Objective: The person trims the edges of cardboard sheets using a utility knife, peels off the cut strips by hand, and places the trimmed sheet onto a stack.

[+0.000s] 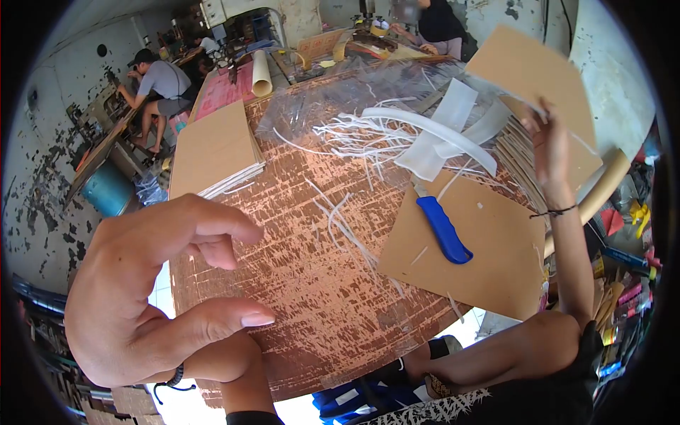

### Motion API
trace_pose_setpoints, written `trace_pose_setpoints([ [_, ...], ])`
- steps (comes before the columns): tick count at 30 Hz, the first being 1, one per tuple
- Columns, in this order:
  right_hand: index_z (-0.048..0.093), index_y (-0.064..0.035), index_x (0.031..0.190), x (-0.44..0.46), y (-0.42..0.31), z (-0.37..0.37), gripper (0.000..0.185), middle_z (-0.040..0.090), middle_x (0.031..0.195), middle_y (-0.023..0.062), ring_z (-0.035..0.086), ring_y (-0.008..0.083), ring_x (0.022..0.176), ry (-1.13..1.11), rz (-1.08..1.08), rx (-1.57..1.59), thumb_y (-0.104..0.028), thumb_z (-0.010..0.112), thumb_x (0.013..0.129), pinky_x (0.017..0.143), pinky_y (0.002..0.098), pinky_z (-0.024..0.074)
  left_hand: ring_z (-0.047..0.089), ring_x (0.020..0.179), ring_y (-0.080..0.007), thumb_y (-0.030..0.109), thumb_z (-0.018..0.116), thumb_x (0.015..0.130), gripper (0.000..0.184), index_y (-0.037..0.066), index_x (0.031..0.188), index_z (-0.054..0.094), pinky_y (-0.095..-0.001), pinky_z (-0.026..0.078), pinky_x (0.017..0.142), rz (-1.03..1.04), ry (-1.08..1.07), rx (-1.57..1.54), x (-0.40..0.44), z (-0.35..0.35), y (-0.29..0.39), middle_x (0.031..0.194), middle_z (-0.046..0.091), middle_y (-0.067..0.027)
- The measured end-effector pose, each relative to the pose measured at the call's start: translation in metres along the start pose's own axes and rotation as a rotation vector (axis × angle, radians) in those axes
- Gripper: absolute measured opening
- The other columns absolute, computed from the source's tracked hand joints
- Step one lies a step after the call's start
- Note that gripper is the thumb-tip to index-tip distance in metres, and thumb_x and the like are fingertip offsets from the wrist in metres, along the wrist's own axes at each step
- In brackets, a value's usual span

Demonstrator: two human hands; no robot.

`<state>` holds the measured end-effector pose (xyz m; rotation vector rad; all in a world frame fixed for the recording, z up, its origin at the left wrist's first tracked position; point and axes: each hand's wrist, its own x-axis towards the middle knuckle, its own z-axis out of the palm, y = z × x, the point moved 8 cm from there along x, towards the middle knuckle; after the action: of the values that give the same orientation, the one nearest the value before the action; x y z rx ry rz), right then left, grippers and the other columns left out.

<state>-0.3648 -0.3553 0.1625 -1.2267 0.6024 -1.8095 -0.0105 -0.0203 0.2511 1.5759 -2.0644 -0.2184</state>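
My left hand (156,290) is raised close to the camera at the left. Its thumb and curled fingers are apart, with nothing between them. At the right, my right hand (551,145) grips the lower edge of a brown cardboard sheet (528,67), which is tilted up and a little blurred. Below it a stack of boards (520,152) lies at the table's right side. A knife with a blue handle (445,230) rests on another brown board (482,265) on the table.
White cut strips (354,138) and translucent pieces (443,134) lie on the worn brown table (297,283). A stack of brown boards (216,149) sits at the left. Behind are clear plastic (304,106) and a cardboard roll (261,81). Other people (161,81) sit further back.
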Motion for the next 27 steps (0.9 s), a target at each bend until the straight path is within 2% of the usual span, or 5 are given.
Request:
trace_pose_setpoints([
  [3,0.054,0.0008,0.127,0.006,0.023,-0.017,0.028,0.059,0.127,0.0139,0.066,0.0252,0.113,-0.062,0.174,-0.098,-0.014,0.056,0.102,0.082,0.0353,0.0622,0.069,0.08,-0.0167,0.037,0.086,0.08,0.055,-0.005,0.109,0.066,-0.0288,0.051,0.072,0.006,-0.004,-0.011,-0.005,-0.003,0.004,0.084,0.068,-0.0106],
  [11,0.052,0.0058,0.127,0.016,-0.01,-0.048,0.028,0.057,0.126,0.0145,0.064,0.0282,0.114,0.078,-0.107,0.131,-0.006,0.054,0.102,0.105,0.0433,0.0577,0.068,0.081,-0.0162,0.039,0.086,0.081,0.057,-0.006,0.109,0.066,-0.0283,0.05,0.073,-0.029,-0.028,-0.069,-0.015,-0.006,0.0,0.088,0.068,-0.0115],
  [14,0.053,0.0062,0.125,0.008,-0.018,-0.033,0.026,0.055,0.127,0.0151,0.064,0.0313,0.114,0.057,-0.133,0.216,-0.007,0.054,0.102,0.105,0.0446,0.0576,0.073,0.082,-0.0248,0.028,0.092,0.074,0.053,-0.004,0.109,0.068,-0.0334,0.055,0.073,0.03,-0.011,0.038,-0.018,-0.012,0.008,0.095,0.072,-0.0149],
  [18,0.057,0.0044,0.122,0.007,0.019,-0.051,0.024,0.064,0.121,0.0154,0.067,0.0286,0.109,0.056,0.021,0.186,-0.009,0.057,0.103,0.107,0.0422,0.0561,0.073,0.081,-0.024,0.031,0.092,0.074,0.054,-0.002,0.108,0.069,-0.0324,0.054,0.073,0.021,-0.025,0.044,-0.021,-0.013,0.011,0.093,0.072,-0.0142],
  [27,0.053,0.0069,0.127,0.012,0.006,-0.057,0.03,0.061,0.123,0.0157,0.066,0.0302,0.112,0.104,-0.068,0.223,-0.009,0.058,0.102,0.108,0.0409,0.0562,0.074,0.081,-0.0239,0.034,0.092,0.073,0.054,-0.001,0.109,0.07,-0.0323,0.055,0.073,0.036,-0.032,0.043,-0.023,-0.011,0.012,0.091,0.073,-0.0136],
])
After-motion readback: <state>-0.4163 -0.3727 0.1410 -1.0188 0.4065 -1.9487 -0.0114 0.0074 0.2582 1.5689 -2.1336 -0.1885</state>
